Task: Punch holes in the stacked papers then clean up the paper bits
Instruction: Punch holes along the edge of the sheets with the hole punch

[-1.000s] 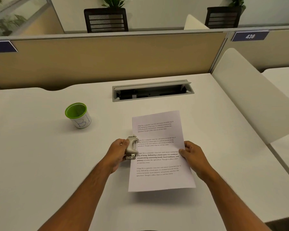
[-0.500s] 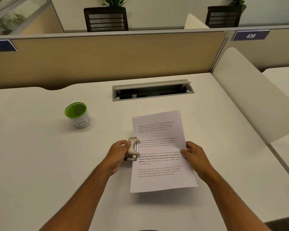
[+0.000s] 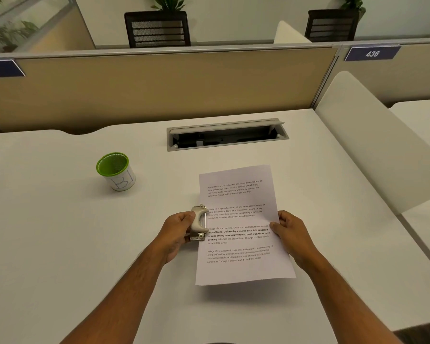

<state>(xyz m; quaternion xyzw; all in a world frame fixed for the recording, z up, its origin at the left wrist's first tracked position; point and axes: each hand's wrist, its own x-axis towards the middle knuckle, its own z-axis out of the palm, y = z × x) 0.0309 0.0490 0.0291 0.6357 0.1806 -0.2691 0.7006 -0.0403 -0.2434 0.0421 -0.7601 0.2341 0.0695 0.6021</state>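
The stacked papers (image 3: 241,202), white sheets with printed paragraphs, lie on the white desk (image 3: 60,244) in front of me, their near edge lifted slightly. A small beige and metal hole punch (image 3: 199,223) sits over the middle of the stack's left edge. My left hand (image 3: 178,232) grips the punch from the left. My right hand (image 3: 289,232) pinches the stack's right edge, thumb on top. No paper bits are visible on the desk.
A green-rimmed white cup (image 3: 116,171) marked with letters stands at the left. An open cable tray (image 3: 226,135) is set into the desk behind the papers. A tan partition (image 3: 159,88) closes the back, a white divider panel (image 3: 372,140) the right.
The papers have shifted a little to the right and turned slightly under my right hand. The punch and my left hand stay at the left edge.
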